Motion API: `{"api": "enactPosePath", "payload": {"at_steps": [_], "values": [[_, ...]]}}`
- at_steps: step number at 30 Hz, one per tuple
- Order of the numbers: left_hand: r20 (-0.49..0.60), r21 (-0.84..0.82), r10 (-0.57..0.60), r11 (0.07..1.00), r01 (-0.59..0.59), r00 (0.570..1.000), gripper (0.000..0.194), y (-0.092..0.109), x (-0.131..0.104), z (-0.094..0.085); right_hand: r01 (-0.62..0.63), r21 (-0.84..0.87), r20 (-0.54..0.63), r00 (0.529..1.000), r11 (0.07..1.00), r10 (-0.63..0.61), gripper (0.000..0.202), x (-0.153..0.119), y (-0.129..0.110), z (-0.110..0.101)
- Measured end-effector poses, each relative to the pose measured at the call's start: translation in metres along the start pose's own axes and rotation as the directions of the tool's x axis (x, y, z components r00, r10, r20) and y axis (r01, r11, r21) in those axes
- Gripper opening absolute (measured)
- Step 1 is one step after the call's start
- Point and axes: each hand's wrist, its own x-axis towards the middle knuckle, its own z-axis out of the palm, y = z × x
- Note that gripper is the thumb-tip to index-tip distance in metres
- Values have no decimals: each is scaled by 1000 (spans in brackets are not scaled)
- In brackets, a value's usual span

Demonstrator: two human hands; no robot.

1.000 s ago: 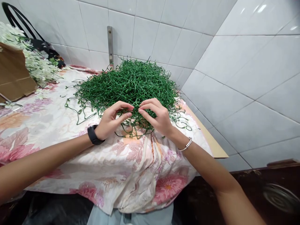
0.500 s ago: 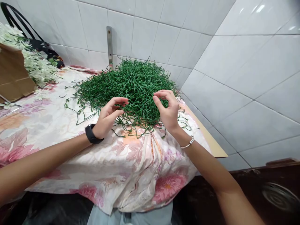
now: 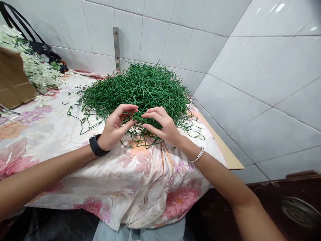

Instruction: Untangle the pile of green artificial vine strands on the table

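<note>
— What are the two hands doing at the tangled heap of thin green plastic stems [image 3: 140, 92]?

— Both are working at its near edge. The left hand [image 3: 115, 126], with a black band watch [image 3: 95, 146] on its wrist, is curling its thumb and fingers narrowly around a few green strands, pinching them. The right hand [image 3: 163, 125], wearing a thin silver bangle [image 3: 198, 155], is reaching in from the other side, its fingers bent and touching the same strands; I cannot tell whether it is truly gripping one or only touching. The fingertips of the two hands are lying just beside each other.

— And where is the heap sitting?

— It is resting on a floral pink and cream tablecloth [image 3: 57, 134] that is draping over the table's front edge, pushed towards the corner where the white tiled walls [image 3: 250, 73] are meeting. Loose stems are straggling out from the heap onto the cloth on both sides.

— Anything else around?

— At the far left, a brown cardboard box [image 3: 12, 80] is standing on the cloth, with a bunch of small white artificial flowers [image 3: 35, 70] lying against it. A narrow metal strip [image 3: 116, 48] is showing upright on the wall behind the heap.
</note>
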Motion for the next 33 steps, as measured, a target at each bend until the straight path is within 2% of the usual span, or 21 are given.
{"api": "enactPosePath", "payload": {"at_steps": [4, 7, 10, 13, 17, 24, 28, 33], "values": [[65, 36, 2, 999, -4, 998, 32, 0, -1, 0, 2, 17, 22, 1000, 1000, -2, 22, 0, -1, 4], [162, 119, 22, 992, -42, 986, 33, 2, -2, 1, 13, 12, 19, 1000, 1000, -13, 14, 0, -4, 1], [239, 204, 34, 975, -84, 970, 35, 6, -3, 1, -12, 72, -37, 999, 997, 15, 9, 1, -7, -3], [200, 276, 75, 952, -130, 977, 34, 9, -2, 0, -55, 162, -95, 993, 985, 71, 7, 2, -10, -7], [124, 392, 118, 906, -158, 985, 30, 11, -2, 0, -86, 203, -76, 992, 975, 103, 5, 2, -12, -6], [22, 457, 112, 883, -110, 993, 25, 11, -4, 0, -31, 89, -75, 996, 996, 37, 5, 0, -13, -4], [27, 471, 111, 875, -111, 993, 20, 12, -4, -1, 8, 24, -86, 996, 1000, -6, 6, 0, -14, -4], [50, 408, 116, 904, -126, 992, 22, 11, -3, -4, 56, 83, -87, 995, 995, -48, 4, 0, -14, -4]]}}
